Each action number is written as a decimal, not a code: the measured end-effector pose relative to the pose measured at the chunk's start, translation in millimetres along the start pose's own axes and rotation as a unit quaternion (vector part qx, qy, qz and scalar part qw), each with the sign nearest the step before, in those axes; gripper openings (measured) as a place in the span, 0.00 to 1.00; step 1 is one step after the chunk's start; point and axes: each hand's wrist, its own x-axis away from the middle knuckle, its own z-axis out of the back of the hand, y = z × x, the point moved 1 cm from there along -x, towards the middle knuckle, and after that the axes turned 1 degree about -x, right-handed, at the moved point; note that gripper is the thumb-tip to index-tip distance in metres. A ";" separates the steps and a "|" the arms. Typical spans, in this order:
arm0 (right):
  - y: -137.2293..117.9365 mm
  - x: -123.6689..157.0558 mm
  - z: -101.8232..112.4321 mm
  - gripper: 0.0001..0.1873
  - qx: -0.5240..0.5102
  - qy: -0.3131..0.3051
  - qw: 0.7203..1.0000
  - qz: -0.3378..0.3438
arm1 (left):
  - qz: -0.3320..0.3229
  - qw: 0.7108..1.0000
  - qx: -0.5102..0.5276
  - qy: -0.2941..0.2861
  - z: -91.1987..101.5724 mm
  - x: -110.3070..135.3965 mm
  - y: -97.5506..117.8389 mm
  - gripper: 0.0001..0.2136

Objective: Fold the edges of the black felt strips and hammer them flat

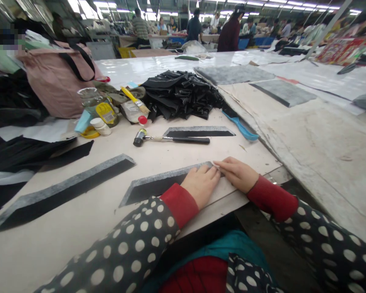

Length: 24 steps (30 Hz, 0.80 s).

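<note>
At the centre of the frame, a grey-bordered black strip (pixel 158 185) is lying aslant near the table's front edge. The left hand (pixel 201 183) is resting palm down over its right part, fingers close together, seemingly to stop it from sliding. The right hand (pixel 240 175) is meeting it at the strip's right end, forefinger stretched out, as if tending that corner. Both hands are covering the spot, so I cannot tell whether either is pinching the edge.

Just beyond, a hammer (pixel 190 140) is lying crosswise, probably left there for easy reach, partly blocking a second strip (pixel 201 132). A third strip (pixel 65 190) is stretching across the left of the frame, apparently spread out singly to keep its border exposed. A heap of black pieces (pixel 183 95) is filling the table (pixel 158 154) at upper centre, with a blue-handled tool (pixel 242 126) lying to its right. A yellow-handled brush (pixel 132 97), a labelled glass jar (pixel 105 112) and a pink bag (pixel 55 77) are crowding the upper left.
</note>
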 end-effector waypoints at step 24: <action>-5.4 -10.8 -13.2 0.22 0.178 -0.056 0.981 0.045 | 0.010 1.000 0.030 -0.004 1.6 4.8 -1.3 0.11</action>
